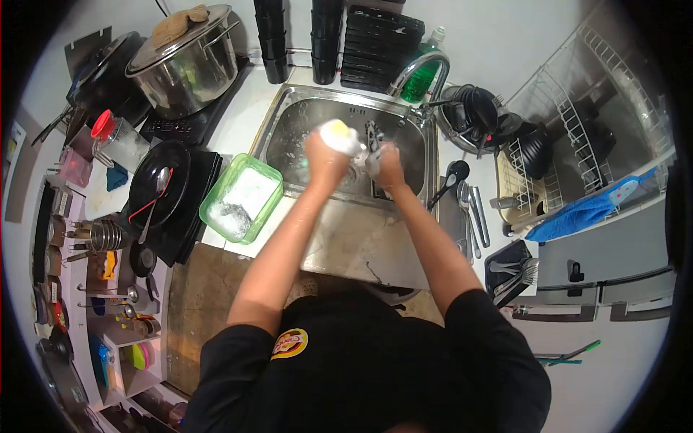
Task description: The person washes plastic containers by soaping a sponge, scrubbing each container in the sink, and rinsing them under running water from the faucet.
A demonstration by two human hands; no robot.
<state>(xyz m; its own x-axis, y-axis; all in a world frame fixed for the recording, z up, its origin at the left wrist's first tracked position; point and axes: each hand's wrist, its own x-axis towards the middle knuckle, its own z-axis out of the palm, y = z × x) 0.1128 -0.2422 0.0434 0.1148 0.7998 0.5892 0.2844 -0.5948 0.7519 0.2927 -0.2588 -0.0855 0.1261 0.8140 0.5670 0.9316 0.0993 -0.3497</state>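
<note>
Over the steel sink (289, 97), my left hand (328, 155) is closed around a foamy sponge (338, 135), white with a yellow patch. My right hand (386, 166) is to its right, fingers closed on a dark utensil (372, 137) partly covered with suds. The utensil's lower part is hidden by the hand, and its kind cannot be told. Both hands are wet and a short distance apart. Left of the sink, a green container (274, 191) holds white suds and a grey scrubber (232, 219).
A faucet (419, 68) arches over the sink's back edge beside a green soap bottle (426, 68). Black pans (160, 180) and a large pot (184, 76) stand left. Right are a bowl of dark dishes (473, 108), a dish rack (538, 144), cutlery (476, 216) and a blue towel (585, 213).
</note>
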